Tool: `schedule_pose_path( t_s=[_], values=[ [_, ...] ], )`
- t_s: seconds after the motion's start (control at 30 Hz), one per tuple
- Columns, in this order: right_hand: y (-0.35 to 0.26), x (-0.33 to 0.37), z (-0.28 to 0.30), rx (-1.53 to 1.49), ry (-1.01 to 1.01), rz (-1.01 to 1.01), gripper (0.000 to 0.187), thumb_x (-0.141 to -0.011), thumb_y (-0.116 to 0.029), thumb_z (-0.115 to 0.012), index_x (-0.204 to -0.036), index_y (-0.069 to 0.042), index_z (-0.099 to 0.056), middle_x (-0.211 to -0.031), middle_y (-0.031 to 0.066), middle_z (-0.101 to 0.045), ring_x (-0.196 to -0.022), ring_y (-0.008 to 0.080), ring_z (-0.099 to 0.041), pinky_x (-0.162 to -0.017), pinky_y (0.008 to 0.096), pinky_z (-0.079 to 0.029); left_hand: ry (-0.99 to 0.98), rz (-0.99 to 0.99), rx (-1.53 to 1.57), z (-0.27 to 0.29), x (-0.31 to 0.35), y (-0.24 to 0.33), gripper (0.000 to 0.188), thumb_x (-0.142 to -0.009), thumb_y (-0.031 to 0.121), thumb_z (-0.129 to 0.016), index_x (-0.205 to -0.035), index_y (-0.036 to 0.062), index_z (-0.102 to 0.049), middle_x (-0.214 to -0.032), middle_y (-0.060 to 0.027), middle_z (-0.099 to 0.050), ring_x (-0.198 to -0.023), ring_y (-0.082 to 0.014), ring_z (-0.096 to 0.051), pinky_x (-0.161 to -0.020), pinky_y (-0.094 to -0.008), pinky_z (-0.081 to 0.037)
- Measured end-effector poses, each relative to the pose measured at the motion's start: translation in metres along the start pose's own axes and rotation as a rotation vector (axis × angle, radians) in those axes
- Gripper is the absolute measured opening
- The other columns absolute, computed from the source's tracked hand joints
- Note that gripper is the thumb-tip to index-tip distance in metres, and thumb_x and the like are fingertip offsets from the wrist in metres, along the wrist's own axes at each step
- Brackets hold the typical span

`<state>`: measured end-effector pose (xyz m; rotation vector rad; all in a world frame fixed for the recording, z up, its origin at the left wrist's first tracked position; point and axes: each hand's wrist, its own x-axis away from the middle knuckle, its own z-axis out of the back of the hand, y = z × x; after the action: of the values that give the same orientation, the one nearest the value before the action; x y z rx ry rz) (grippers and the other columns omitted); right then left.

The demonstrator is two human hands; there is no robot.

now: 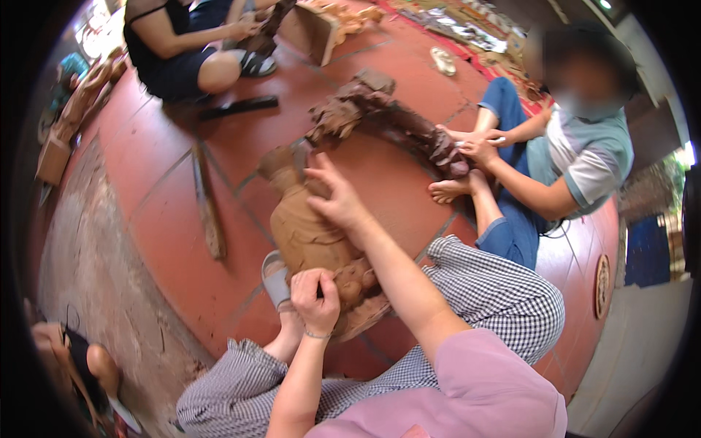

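Carving [303, 226] beneath the spread right hand [337, 198]: relief already shaped, remaining work unclear — left hand [315, 301] curled at its near end, grip I cannot tell.

Text: none legible | labels: none legible | numbers, signs: none legible

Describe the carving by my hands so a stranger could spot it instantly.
On the red-tiled floor, find the black-and-white checked trousers. Between and ahead of the knees, by your left hand and right hand, is a carved figure. Its lighter tan-brown, broad body sets it apart from the darker, slimmer reddish-brown carving by the other person's feet.
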<state>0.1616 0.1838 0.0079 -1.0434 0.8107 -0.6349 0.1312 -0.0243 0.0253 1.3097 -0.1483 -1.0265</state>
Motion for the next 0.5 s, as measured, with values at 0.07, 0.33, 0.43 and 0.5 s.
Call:
schedule_pose_path(
  t_s=[0.07,0.33,0.43,0.5],
  values=[
    [0.022,0.004,0.007,-0.263,-0.008,-0.230,0.031,-0.083,-0.002,-0.073,-0.114,0.000,-0.071,-0.159,0.0219,-0.038,-0.142,0.0299,-0.047,-0.116,0.0365,-0.039,-0.001,-0.025,-0.011,-0.003,-0.001,-0.002,0.006,-0.084,0.002,-0.063,-0.079,0.0052,-0.064,-0.079,-0.0109,-0.067,-0.075,-0.0311,-0.062,-0.074,-0.0409,-0.048],
    [0.005,0.016,0.004,0.167,0.054,-0.082,0.018,-0.090,-0.004,-0.071,-0.107,-0.005,-0.077,-0.105,0.0090,-0.071,-0.103,0.0199,-0.066,-0.088,0.0322,-0.053,0.033,-0.045,0.000,0.001,0.003,-0.012,0.006,-0.084,0.004,-0.064,-0.078,0.0054,-0.063,-0.077,-0.0087,-0.066,-0.073,-0.0283,-0.062,-0.072,-0.0389,-0.048],
    [-0.017,0.004,-0.004,0.193,-0.078,0.101,0.015,-0.091,-0.004,-0.070,-0.104,-0.006,-0.076,-0.101,0.0113,-0.073,-0.098,0.0244,-0.068,-0.087,0.0340,-0.053,0.047,-0.056,0.003,-0.003,0.004,-0.009,0.007,-0.085,0.004,-0.064,-0.078,0.0052,-0.062,-0.077,-0.0088,-0.066,-0.073,-0.0286,-0.062,-0.073,-0.0390,-0.047],
    [-0.022,-0.009,-0.016,0.353,-0.209,0.339,0.012,-0.091,-0.005,-0.070,-0.102,-0.006,-0.075,-0.101,0.0128,-0.072,-0.096,0.0290,-0.069,-0.087,0.0352,-0.053,0.042,-0.057,0.004,-0.007,0.003,-0.007,0.007,-0.085,0.004,-0.064,-0.078,0.0051,-0.062,-0.077,-0.0091,-0.066,-0.073,-0.0290,-0.062,-0.073,-0.0391,-0.047]
  ],
)
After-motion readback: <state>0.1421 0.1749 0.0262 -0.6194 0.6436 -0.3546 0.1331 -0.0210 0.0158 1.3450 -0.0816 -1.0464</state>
